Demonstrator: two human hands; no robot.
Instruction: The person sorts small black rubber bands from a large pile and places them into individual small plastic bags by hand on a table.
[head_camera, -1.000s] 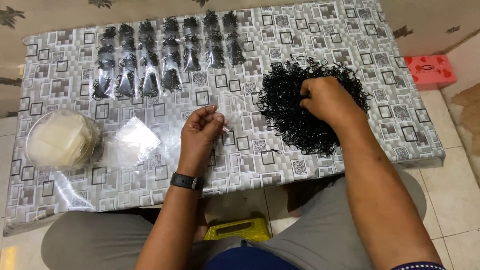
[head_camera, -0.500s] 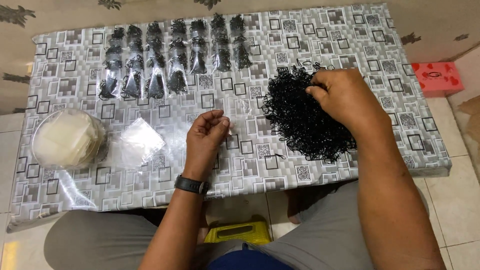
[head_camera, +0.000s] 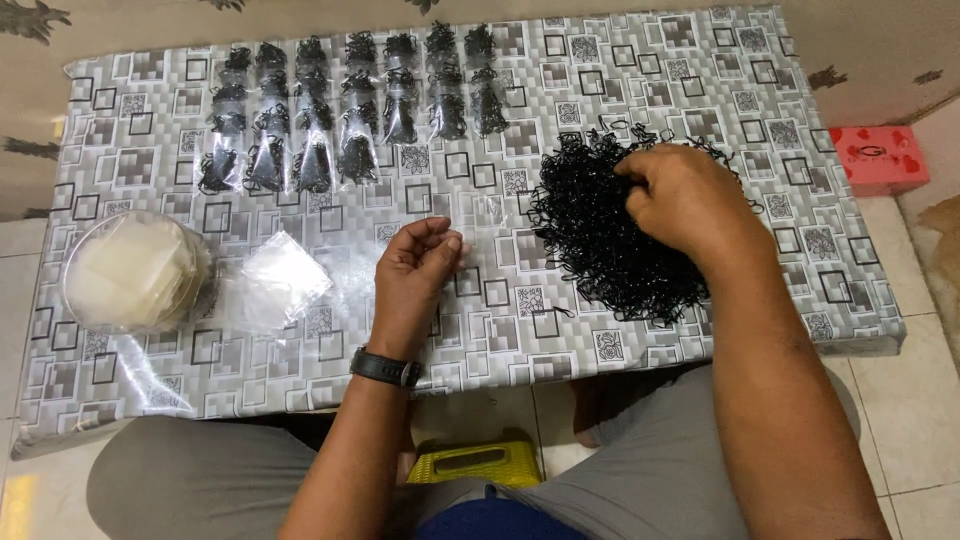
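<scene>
A low table covered with a grey, square-patterned cloth is seen from above, set on a tiled floor beside a patterned wall. The right hand is laid palm down on a loose pile of small black bands at the right of the table; its fingers are curled into the pile, though what is gripped by them cannot be told. The left hand is held just above the cloth near the table's middle, wrist bent, with fingers and thumb drawn together at the tips; whether anything is pinched there cannot be made out. A black watch is worn on the left wrist. Rows of small clear bags filled with black bands are laid out along the far edge. A loose stack of empty clear bags is placed just left of the left hand, and a round clear tub further left. A red box is seen on the floor at right, a yellow object between the knees
</scene>
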